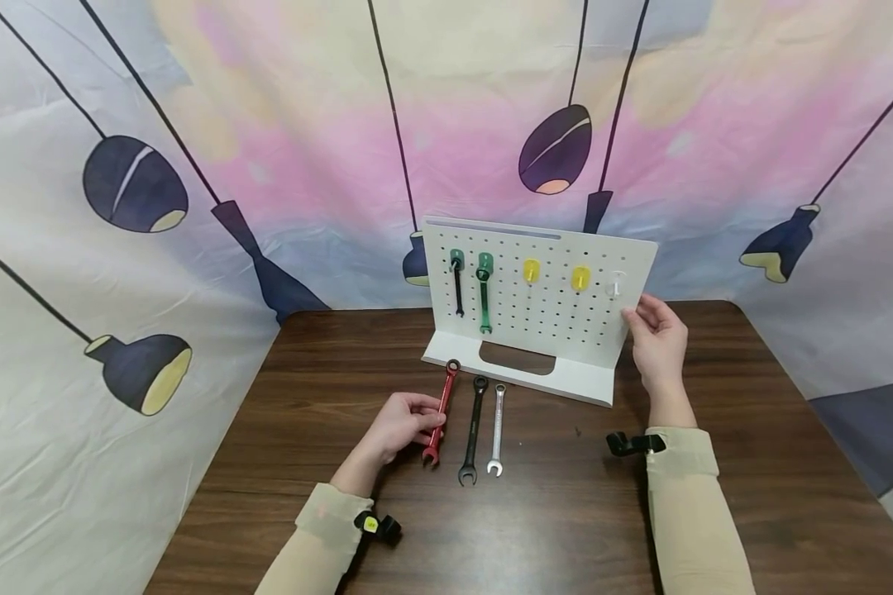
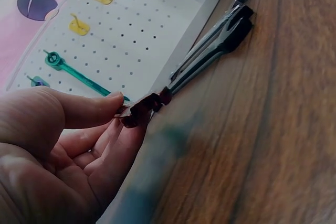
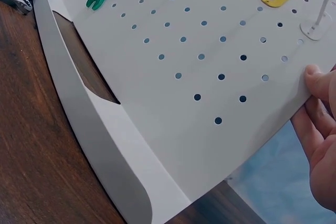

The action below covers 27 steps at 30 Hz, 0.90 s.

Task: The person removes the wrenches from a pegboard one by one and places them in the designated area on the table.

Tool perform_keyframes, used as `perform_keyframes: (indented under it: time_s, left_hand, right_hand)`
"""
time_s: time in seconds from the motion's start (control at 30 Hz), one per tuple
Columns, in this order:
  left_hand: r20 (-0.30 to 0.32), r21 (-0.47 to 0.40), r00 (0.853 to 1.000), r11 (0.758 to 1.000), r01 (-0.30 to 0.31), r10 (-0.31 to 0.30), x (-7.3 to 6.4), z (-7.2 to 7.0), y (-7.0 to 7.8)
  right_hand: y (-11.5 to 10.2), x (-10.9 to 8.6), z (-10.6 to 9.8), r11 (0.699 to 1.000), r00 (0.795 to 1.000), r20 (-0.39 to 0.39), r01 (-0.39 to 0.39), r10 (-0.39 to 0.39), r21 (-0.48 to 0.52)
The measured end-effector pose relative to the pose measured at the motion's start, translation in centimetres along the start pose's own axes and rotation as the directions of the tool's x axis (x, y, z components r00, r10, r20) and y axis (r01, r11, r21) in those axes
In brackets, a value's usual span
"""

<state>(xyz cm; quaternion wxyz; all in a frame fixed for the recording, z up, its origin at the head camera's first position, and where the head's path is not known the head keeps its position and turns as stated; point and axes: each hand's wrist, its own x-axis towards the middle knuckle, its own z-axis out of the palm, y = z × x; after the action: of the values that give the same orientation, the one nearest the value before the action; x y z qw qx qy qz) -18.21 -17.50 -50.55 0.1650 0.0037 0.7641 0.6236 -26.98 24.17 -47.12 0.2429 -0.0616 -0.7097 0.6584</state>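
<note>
Between thumb and fingers, my left hand (image 1: pixel 409 421) pinches a red combination wrench (image 1: pixel 442 413), ring end toward the board. In the left wrist view the red wrench (image 2: pixel 142 109) is seen nearly end-on at the fingertips. My right hand (image 1: pixel 658 335) grips the right edge of a white pegboard (image 1: pixel 551 322), thumb on the front face and fingers behind it. A small dark wrench (image 1: pixel 458 289) and a green wrench (image 1: pixel 484 302) hang from green hooks at the board's left. To the right of the red one, a black wrench (image 1: pixel 472 434) and a silver wrench (image 1: pixel 498 434) lie on the table.
Two yellow hooks (image 1: pixel 531 271) and a clear hook (image 1: pixel 615 283) on the board carry nothing. The board's base lip (image 1: pixel 584 382) rests on the brown wooden table (image 1: pixel 565 512). A printed cloth backdrop (image 1: pixel 305 124) hangs behind the table.
</note>
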Motion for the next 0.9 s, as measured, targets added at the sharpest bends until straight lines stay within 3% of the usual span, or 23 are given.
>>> perform_keyframes:
  time_s: [0.2,0.53,0.9]
  left_hand:
    - [0.038,0.004,0.999,1.000,0.023,-0.024,0.06,0.27,-0.40]
    - [0.020,0.044,0.998,0.997,0.064,-0.065,0.41,0.24,-0.43]
    - [0.017,0.049,0.998,0.997,0.061,-0.062,0.58,0.77,0.11]
  right_hand:
    - [-0.04,-0.08,-0.08,1.000,1.000,0.004,-0.013,0.013,-0.002]
    - [-0.20,0.24,-0.11,1.000,1.000,0.015,-0.006,0.006,-0.004]
    - [-0.20,0.63,-0.32,1.000,1.000,0.031,-0.004,0.005,-0.017]
